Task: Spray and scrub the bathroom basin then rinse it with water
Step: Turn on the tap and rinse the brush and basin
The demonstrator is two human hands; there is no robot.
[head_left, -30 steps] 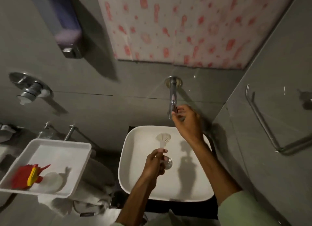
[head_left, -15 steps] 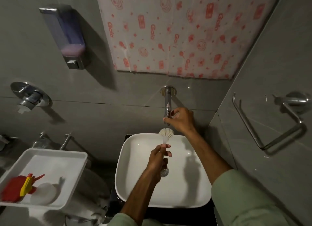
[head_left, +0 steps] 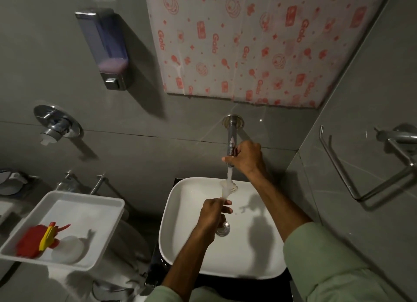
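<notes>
Pinching the brush (head_left: 228, 189) handle, the left hand's fingers (head_left: 225, 206) hold its bristles up under running water (head_left: 229, 173). Right hand (head_left: 247, 158) fingers wrap the tap (head_left: 232, 141) spout, above the white basin (head_left: 180, 222).

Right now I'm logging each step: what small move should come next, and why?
Probably turn the brush in the left hand under the stream: water runs from the tap, which the right hand holds, onto the bristles above the basin.
</notes>
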